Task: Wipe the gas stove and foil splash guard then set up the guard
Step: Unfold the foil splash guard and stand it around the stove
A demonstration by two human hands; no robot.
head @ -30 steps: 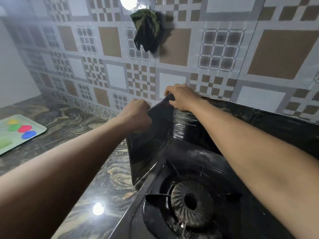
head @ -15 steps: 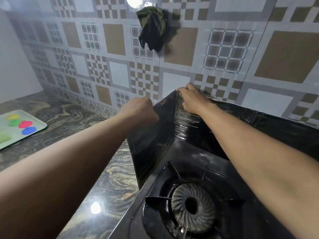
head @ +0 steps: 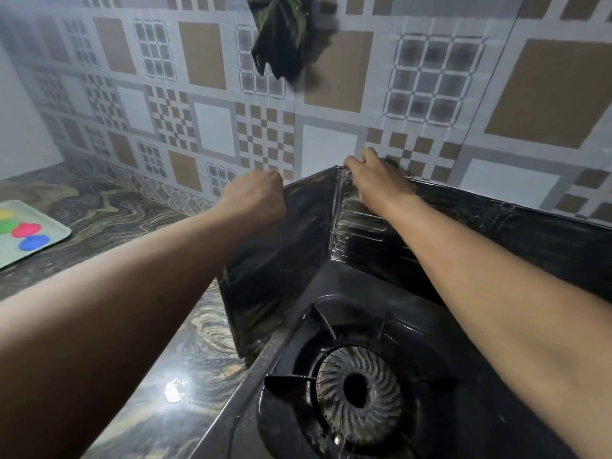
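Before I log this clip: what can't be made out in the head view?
Left hand: its fingers are behind its own back, so its hold on the foil splash guard is unconfirmed.
Right hand: fingertips dip behind the guard's rim.
Gas stove: cut off by the bottom edge, partly under the right forearm.
Cloth: top cut off by the frame; its hanger is unseen.
Tray: cut off at left.

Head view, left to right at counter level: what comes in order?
Green tray → left hand gripping the foil splash guard side panel → right hand at its top back corner.
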